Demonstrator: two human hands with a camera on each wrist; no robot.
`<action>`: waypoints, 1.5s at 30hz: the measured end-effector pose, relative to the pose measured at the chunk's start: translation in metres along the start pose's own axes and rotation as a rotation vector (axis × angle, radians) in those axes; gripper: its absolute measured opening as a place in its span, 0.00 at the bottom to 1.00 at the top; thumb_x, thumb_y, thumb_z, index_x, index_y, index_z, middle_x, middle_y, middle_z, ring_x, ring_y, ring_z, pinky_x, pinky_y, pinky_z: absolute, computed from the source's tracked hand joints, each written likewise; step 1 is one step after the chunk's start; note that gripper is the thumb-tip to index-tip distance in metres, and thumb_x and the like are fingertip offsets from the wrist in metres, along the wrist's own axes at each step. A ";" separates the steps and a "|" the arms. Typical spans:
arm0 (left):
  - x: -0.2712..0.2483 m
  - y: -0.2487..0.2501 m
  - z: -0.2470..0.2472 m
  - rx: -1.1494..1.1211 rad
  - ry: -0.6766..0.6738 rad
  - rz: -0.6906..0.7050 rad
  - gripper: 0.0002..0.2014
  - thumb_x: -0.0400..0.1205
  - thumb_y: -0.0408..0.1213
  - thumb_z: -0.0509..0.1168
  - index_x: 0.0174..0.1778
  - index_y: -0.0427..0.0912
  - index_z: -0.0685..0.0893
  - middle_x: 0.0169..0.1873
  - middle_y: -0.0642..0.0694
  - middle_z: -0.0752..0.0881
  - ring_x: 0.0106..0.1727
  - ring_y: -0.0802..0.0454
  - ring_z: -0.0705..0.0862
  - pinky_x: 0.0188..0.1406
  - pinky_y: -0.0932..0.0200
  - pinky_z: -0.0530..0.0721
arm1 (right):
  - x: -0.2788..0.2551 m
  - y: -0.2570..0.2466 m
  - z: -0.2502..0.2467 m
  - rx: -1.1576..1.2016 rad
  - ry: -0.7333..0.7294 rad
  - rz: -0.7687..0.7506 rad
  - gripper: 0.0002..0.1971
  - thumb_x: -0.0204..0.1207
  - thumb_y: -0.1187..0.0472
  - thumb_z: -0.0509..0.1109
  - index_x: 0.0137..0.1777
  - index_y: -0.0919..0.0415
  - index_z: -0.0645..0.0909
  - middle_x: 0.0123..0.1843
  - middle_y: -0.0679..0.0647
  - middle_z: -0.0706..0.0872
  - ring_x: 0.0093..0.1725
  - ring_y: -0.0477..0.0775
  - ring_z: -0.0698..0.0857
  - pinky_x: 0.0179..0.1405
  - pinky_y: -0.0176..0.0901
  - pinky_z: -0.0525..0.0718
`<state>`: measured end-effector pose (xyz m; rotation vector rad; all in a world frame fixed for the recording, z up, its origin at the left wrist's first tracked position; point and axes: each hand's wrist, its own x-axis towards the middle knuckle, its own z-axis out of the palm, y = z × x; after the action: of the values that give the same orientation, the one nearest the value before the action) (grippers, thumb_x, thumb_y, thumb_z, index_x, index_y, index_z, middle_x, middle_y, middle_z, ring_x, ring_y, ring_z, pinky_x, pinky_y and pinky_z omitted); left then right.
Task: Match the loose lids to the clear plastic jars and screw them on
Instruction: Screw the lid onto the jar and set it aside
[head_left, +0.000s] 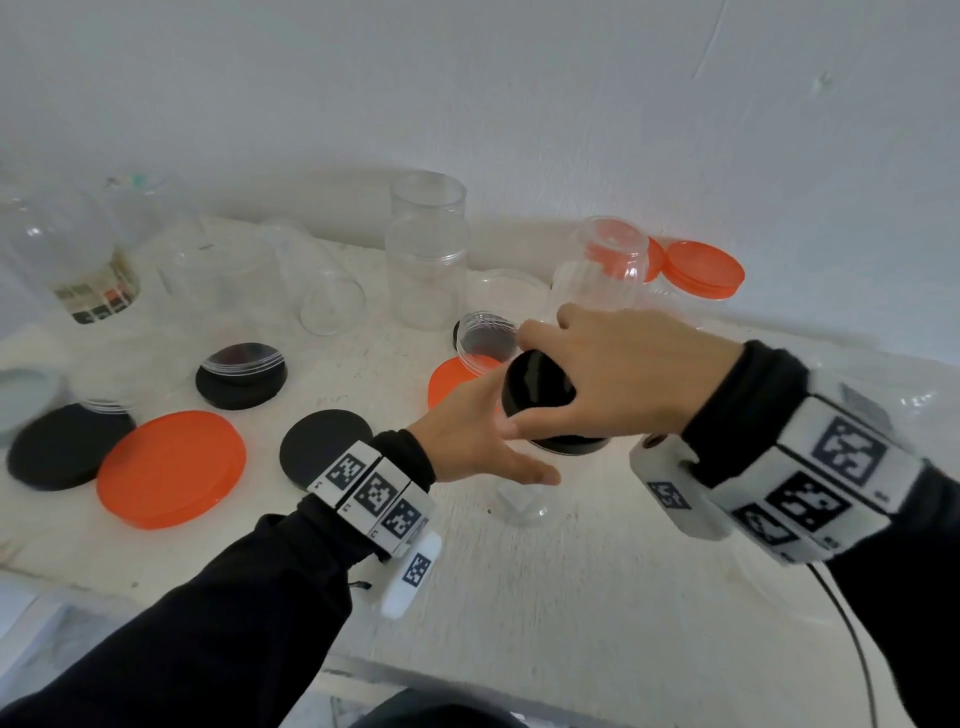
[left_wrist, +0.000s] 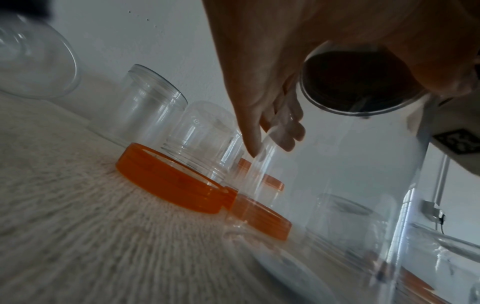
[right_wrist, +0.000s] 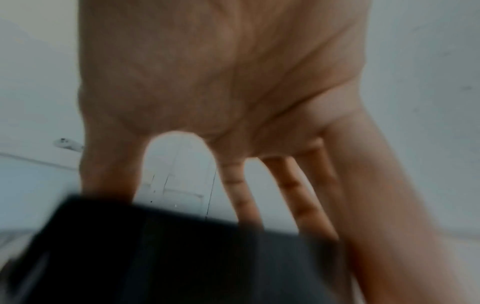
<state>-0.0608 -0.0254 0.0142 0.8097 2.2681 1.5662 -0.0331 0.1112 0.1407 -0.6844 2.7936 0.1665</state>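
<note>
A clear jar (head_left: 524, 501) stands near the middle of the white table (head_left: 597, 582) with a black lid (head_left: 540, 405) on its mouth. My right hand (head_left: 613, 364) comes down over the lid, fingers and thumb curled round its rim; in the right wrist view the right hand (right_wrist: 221, 82) holds the blurred black lid (right_wrist: 168, 246). My left hand (head_left: 478, 441) grips the jar's side just below the lid, thumb on the near side. In the left wrist view the left hand's fingers (left_wrist: 280, 127) wrap the far wall of the clear jar (left_wrist: 337, 185), under the black lid (left_wrist: 358, 82).
Loose lids lie to the left: a big orange lid (head_left: 171, 467) and black lids (head_left: 67, 447) (head_left: 241, 379) (head_left: 322, 447). Another orange lid (head_left: 452, 382) sits behind my left hand. Open clear jars (head_left: 428, 254) (head_left: 602, 270) and orange lids (head_left: 704, 270) line the back wall.
</note>
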 end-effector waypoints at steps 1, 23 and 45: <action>0.000 0.000 0.000 0.019 0.015 -0.001 0.40 0.54 0.54 0.78 0.62 0.59 0.71 0.55 0.63 0.80 0.59 0.68 0.78 0.60 0.68 0.76 | -0.002 0.003 -0.002 0.006 -0.074 -0.039 0.34 0.69 0.32 0.65 0.73 0.37 0.59 0.56 0.47 0.69 0.53 0.49 0.74 0.44 0.38 0.74; -0.002 0.001 0.000 0.023 0.007 0.004 0.40 0.55 0.55 0.78 0.63 0.58 0.71 0.55 0.62 0.81 0.59 0.69 0.78 0.60 0.70 0.75 | -0.004 -0.001 -0.005 0.031 0.059 -0.062 0.30 0.63 0.35 0.70 0.66 0.39 0.75 0.44 0.45 0.76 0.44 0.46 0.77 0.39 0.34 0.77; 0.001 -0.003 -0.003 -0.019 -0.063 0.067 0.45 0.54 0.55 0.78 0.68 0.48 0.72 0.57 0.57 0.82 0.60 0.65 0.79 0.62 0.67 0.76 | -0.007 0.013 0.006 0.166 0.040 -0.069 0.38 0.61 0.37 0.75 0.73 0.31 0.66 0.54 0.47 0.74 0.51 0.45 0.74 0.51 0.36 0.77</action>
<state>-0.0644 -0.0280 0.0128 0.9256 2.1995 1.5658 -0.0317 0.1271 0.1377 -0.7485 2.7768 -0.0925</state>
